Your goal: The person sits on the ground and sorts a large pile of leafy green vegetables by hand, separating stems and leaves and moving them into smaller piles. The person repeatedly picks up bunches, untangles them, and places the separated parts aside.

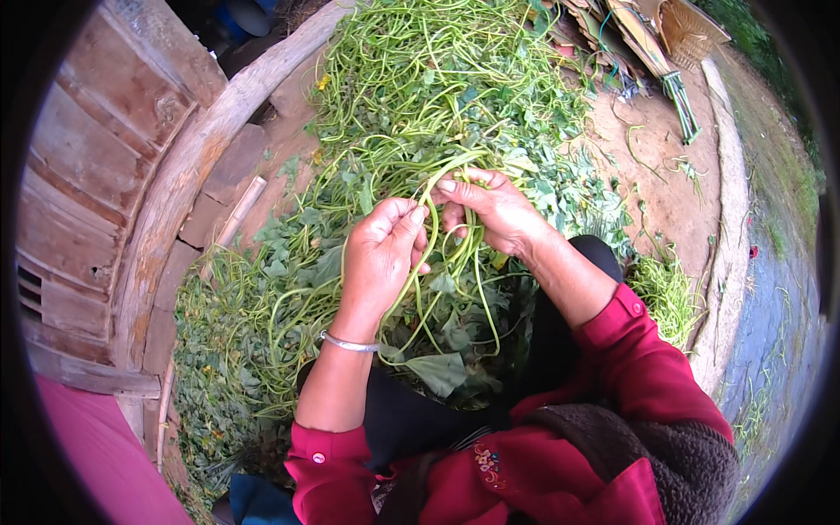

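My left hand (380, 252), with a silver bangle at its wrist, pinches a thin green strand between thumb and fingertips. Close beside it, my right hand (502, 210) grips several green leaf stems (467, 246), which hang down below its fingers. One long pale-green stem (431, 230) arches between the two hands; its exact hold is partly hidden. A wilted leaf (438, 373) dangles at the lower end of a stem over my lap. Under and beyond both hands spreads a large heap of leafy green vines (407, 85).
At the left stand a wooden plank wall (92, 190) and a long timber beam (164, 256). A small pile of light-green stems (663, 298) lies by my right side. A woven basket (689, 33) and a tied bundle of stalks (676, 98) sit at far right, near a raised ledge (725, 230).
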`<state>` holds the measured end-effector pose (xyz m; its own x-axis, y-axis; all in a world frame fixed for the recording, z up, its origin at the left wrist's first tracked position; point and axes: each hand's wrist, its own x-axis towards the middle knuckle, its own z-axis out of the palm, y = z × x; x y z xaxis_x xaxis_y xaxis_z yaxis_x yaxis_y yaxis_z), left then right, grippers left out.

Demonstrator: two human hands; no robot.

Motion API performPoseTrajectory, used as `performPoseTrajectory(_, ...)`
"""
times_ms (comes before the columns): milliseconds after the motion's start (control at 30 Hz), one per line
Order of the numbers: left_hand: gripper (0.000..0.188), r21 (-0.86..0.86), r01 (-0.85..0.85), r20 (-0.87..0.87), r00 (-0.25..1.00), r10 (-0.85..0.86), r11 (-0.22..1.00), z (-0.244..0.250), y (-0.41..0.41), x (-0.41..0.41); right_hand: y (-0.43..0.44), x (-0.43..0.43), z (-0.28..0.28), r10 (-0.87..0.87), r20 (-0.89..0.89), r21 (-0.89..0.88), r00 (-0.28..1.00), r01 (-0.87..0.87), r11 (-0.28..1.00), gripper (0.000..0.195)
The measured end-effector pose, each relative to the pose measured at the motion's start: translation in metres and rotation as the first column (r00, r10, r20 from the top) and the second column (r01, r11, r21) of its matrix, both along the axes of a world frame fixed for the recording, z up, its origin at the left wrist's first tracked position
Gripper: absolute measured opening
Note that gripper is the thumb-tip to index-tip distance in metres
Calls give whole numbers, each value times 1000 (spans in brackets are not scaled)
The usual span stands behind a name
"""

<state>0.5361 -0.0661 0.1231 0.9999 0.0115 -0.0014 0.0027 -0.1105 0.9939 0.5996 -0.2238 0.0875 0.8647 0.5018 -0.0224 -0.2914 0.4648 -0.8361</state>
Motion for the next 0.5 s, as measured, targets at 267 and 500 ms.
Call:
performPoseTrajectory(267,17,-73,97,-22,995,-98,993,15,-11,-11,-13,-10,20,168,-39,60,985,-165,984,26)
performPoseTrajectory(500,19,46,54,1,999,-55,997,-12,1,-11,-2,-8,2,139,278,-280,951,-58,958,15)
